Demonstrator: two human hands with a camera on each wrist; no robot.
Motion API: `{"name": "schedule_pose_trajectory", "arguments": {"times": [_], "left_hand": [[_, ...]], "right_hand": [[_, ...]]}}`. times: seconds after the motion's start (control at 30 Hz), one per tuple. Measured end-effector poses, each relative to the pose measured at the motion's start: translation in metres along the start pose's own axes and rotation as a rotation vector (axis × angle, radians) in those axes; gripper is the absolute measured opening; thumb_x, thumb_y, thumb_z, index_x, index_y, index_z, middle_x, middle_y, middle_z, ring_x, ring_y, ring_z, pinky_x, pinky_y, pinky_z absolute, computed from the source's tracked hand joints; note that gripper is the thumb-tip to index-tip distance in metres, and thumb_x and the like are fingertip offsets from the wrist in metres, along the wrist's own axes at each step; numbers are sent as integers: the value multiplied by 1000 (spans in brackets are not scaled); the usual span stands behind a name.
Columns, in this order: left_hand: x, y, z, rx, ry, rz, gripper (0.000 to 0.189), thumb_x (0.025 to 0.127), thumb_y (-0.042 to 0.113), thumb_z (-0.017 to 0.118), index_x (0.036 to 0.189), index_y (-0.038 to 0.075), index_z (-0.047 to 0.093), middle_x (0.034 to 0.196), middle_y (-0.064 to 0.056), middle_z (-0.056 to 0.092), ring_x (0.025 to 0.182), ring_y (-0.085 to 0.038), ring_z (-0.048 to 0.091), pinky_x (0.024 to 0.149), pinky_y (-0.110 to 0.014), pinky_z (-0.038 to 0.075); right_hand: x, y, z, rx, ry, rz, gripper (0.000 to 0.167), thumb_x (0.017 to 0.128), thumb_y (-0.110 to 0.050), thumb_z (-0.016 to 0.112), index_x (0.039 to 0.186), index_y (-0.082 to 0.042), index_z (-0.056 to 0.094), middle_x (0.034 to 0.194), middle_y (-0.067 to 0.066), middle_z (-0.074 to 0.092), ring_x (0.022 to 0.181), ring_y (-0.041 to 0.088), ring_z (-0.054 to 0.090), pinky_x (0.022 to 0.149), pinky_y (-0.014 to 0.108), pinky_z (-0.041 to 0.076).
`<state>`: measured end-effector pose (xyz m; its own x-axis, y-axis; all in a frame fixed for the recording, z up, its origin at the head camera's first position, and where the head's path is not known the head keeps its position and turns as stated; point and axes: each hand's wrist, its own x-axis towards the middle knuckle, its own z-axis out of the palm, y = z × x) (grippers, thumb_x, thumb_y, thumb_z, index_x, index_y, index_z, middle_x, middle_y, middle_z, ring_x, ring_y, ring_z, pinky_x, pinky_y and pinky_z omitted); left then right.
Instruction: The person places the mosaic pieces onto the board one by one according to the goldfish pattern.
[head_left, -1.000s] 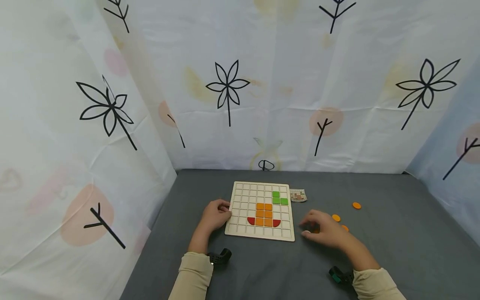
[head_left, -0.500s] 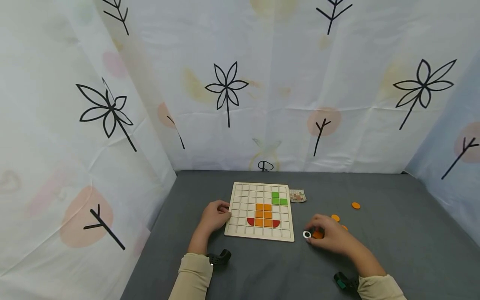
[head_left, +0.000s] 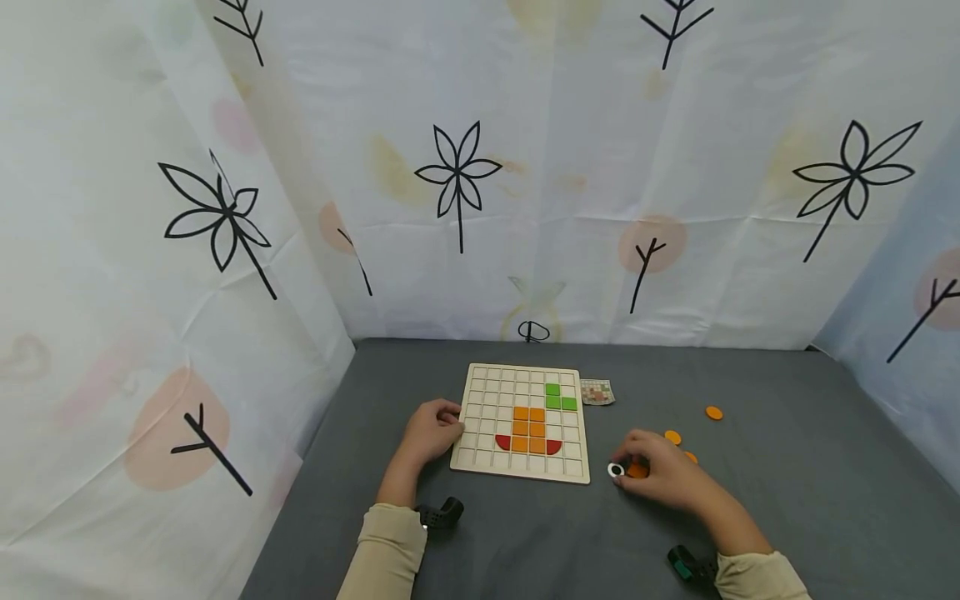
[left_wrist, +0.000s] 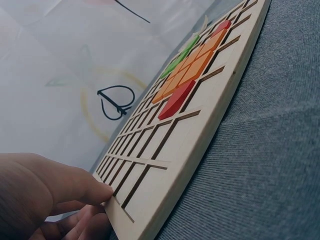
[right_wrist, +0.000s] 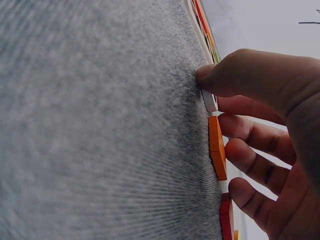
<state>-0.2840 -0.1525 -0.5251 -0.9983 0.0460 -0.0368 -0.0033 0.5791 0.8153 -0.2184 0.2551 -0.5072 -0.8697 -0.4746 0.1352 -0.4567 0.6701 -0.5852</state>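
In the head view, a square wooden grid board (head_left: 480, 458) lies on the grey cloth, bearing green squares (head_left: 552, 396), an orange block of squares (head_left: 528, 429) and two red quarter-round pieces (head_left: 554, 447). My left hand (head_left: 432, 429) grips the board's left edge, thumb on top near the rim, as the left wrist view shows. To the right of the board, my right hand (head_left: 660, 469) pinches a white round piece with a black ring (head_left: 616, 470) between thumb and index finger, close over the cloth. The other fingers curve above an orange piece (right_wrist: 217, 147) and a red piece (right_wrist: 226, 216).
A small printed pattern card (head_left: 597, 392) lies against the board's upper right side. Orange round pieces (head_left: 714, 412) are scattered beyond my right hand, one partly hidden by it. A patterned white curtain (head_left: 562, 275) hangs behind the table's far edge.
My right hand has shifted slightly right and toward me, and the ringed white piece now shows plainly in its fingers. The left hand and board stay put.
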Motion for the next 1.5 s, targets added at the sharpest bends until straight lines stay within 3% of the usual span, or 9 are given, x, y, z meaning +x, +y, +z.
{"name": "schedule_pose_trajectory", "arguments": {"times": [0.4,0.53,0.63,0.77,0.97,1.1,1.5], "left_hand": [[1,0,-1,12,3,-8,29,93,13,74,121,4,75,98,-7,72,86,-16,68,78,-37,56],[2,-1,-1,13,3,-16,29,93,14,75,120,5,75,98,-7,72,86,-16,68,78,-36,56],[1,-1,0,8,-6,-20,28,94,14,74,121,6,75,99,-7,72,87,-16,67,78,-37,56],[-3,0,-1,-7,-17,-9,28,94,14,74,121,5,74,101,-8,72,89,-18,68,79,-39,56],[-3,1,-1,-9,-15,2,29,94,13,74,123,5,75,100,-7,72,88,-17,69,78,-39,57],[-3,2,-1,-16,-21,-1,30,94,13,74,123,5,74,101,-7,72,88,-17,69,79,-39,56],[-2,2,-3,-22,-21,12,30,93,11,74,123,4,74,99,-8,71,87,-17,68,77,-38,56]], "right_hand": [[22,-9,5,-9,37,-74,17,90,-15,85,106,-16,79,94,-8,66,78,3,53,68,26,47],[41,-13,15,3,51,-117,20,91,-15,84,110,-12,78,96,-5,67,79,5,55,69,27,49],[59,-17,23,3,59,-175,21,91,-13,83,112,-10,78,100,-1,71,81,10,60,76,34,53],[84,-28,34,37,21,-222,20,93,-11,81,113,-8,78,105,5,74,86,16,64,82,37,56],[115,-50,48,111,-30,-220,17,96,-13,78,112,-7,78,103,5,72,87,22,63,78,34,56],[131,-54,59,103,-38,-208,20,95,-13,80,113,-7,79,101,4,71,86,19,64,78,31,56],[149,-56,74,69,-81,-144,18,95,-16,79,112,-10,80,102,2,71,86,12,64,79,28,56]]}}
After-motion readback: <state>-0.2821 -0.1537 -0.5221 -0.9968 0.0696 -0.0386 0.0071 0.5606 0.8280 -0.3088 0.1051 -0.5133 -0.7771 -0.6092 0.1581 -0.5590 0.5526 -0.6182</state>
